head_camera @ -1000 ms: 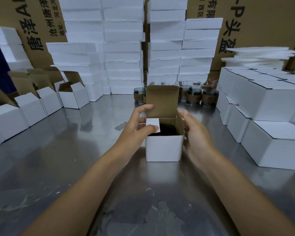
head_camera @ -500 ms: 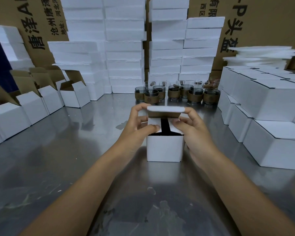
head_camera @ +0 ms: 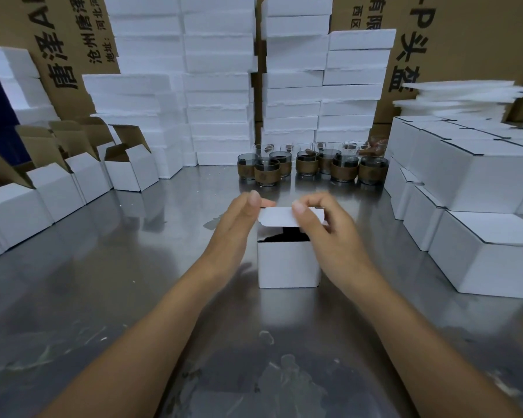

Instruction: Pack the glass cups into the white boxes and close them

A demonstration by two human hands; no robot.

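Note:
A small white box (head_camera: 287, 267) stands in the middle of the steel table. Its lid is folded down almost flat, with a dark gap still showing under the white tuck flap (head_camera: 277, 217). My left hand (head_camera: 239, 227) holds the flap's left end, thumb on top. My right hand (head_camera: 326, 227) pinches the flap's right part, thumb in front. The cup inside is hidden in the dark opening. Several glass cups (head_camera: 308, 165) with brown sleeves stand at the back of the table.
Open white boxes (head_camera: 132, 173) with raised brown lids line the left side. Closed white boxes (head_camera: 477, 173) are stacked on the right. Tall piles of white foam (head_camera: 221, 86) and brown cartons stand behind. The steel table (head_camera: 133, 297) is scuffed in front.
The upright lid came down over the box. Both hands moved from the side flaps to the lid's front flap and now bend it over the opening.

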